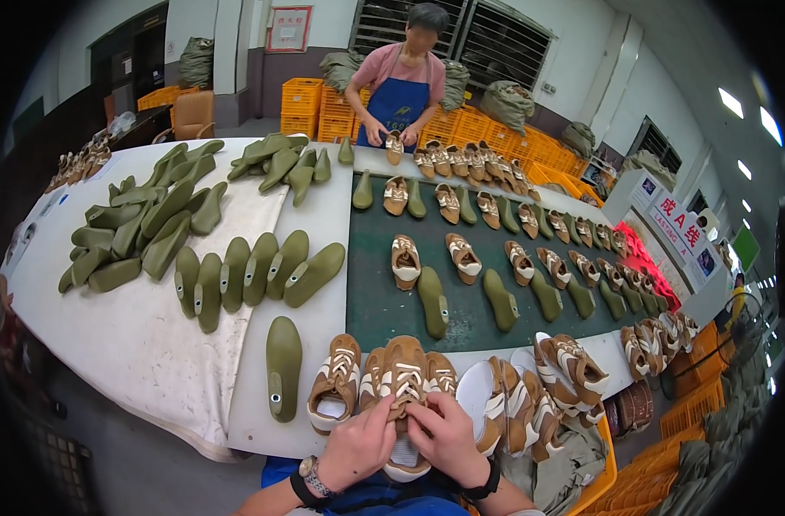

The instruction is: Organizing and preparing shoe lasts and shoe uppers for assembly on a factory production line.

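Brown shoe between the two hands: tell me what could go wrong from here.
The left hand and right hand work at the brown shoe by its laces; a hard tug might strain them. A sideways twist could bump the neighbouring shoe close on the left. The shoes heaped on the right might slide off the table toward the yellow crate.

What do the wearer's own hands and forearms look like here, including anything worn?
The left hand is gloveless, with a round-faced, metallic-looking watch and a black band at the wrist. The right hand is gloveless too, with a dark band at its wrist. No sleeve covers either wrist.
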Tool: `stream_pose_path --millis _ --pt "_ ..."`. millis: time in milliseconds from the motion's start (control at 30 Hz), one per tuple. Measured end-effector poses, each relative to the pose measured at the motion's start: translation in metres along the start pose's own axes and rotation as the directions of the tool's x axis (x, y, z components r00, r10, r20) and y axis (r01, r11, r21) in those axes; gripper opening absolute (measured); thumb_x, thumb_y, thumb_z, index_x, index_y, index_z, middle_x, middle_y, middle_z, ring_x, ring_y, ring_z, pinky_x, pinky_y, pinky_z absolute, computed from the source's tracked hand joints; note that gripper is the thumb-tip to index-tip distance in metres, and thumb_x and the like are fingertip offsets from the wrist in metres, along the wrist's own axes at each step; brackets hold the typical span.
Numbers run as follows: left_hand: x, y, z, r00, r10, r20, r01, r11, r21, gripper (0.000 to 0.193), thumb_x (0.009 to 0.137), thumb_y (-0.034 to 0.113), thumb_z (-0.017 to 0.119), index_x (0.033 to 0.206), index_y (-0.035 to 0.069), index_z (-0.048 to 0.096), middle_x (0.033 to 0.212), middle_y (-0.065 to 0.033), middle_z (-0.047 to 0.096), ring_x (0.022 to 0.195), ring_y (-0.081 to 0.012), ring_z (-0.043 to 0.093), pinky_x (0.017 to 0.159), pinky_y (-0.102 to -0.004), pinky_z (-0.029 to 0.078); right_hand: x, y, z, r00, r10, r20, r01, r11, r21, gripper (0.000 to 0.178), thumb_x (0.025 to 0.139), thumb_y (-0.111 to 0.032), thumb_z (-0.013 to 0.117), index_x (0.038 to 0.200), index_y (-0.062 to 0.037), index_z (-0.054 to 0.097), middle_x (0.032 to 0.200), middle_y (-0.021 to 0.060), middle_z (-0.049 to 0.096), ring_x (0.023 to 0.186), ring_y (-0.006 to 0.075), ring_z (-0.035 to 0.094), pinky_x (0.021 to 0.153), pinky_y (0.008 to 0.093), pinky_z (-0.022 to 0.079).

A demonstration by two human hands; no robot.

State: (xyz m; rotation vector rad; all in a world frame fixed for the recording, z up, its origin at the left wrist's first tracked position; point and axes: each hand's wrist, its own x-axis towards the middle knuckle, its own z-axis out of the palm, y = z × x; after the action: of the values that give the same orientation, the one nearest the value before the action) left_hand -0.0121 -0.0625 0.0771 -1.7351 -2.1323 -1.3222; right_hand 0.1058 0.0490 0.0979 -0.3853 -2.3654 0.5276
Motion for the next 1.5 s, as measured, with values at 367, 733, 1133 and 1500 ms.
stream_pose_path --millis 367,733,1133,1500 --pt "0.001 -0.002 -0.008 0.992 -0.124 -0.033 0.118 0.981 -0.153 0.041 0.079 0.009 0.053 0.117 -0.004 0.044 0.074 -0.017 0.061 0.056 -0.0311 0.061 0.051 -0.0383 0.049 -0.002 0.004 -0.002 0.979 -0.113 0.168 0.071 0.969 0.237 0.016 0.068 0.002 0.061 0.081 -0.0072 0.064 0.085 0.0104 0.05 0.072 0.0246 0.054 0.062 0.0323 0.045" --pt "0.016 -0.006 -0.025 0.985 0.168 -0.048 -0.169 0.986 -0.008 0.034 0.064 0.002 0.06 0.097 0.006 0.062 0.095 -0.0099 0.054 0.082 -0.0276 0.054 0.07 -0.0361 0.046 0.01 -0.005 0.013 0.996 -0.076 -0.038 0.081 0.984 0.157 0.017 0.067 0.009 0.065 0.08 -0.0014 0.061 0.103 0.0134 0.045 0.077 0.0187 0.054 0.062 0.0255 0.046" --pt "0.005 -0.011 -0.016 0.98 0.176 -0.097 -0.17 0.983 0.063 0.031 0.066 0.001 0.059 0.096 0.009 0.063 0.097 -0.0106 0.055 0.084 -0.0277 0.055 0.071 -0.0361 0.046 0.009 -0.007 0.011 0.99 -0.09 -0.106 0.104 0.985 0.139 0.021 0.068 0.008 0.068 0.084 -0.0019 0.057 0.109 0.0152 0.047 0.074 0.0187 0.061 0.065 0.0279 0.049" --pt "0.004 -0.008 -0.004 0.992 0.065 -0.11 -0.054 0.994 0.096 0.027 0.071 0.005 0.062 0.098 0.007 0.059 0.091 -0.0111 0.053 0.077 -0.0295 0.054 0.065 -0.0372 0.046 0.008 -0.008 0.016 0.988 -0.132 -0.083 0.145 0.971 0.188 0.021 0.069 0.009 0.064 0.088 -0.0003 0.059 0.106 0.0155 0.05 0.073 0.0205 0.058 0.064 0.0283 0.05"
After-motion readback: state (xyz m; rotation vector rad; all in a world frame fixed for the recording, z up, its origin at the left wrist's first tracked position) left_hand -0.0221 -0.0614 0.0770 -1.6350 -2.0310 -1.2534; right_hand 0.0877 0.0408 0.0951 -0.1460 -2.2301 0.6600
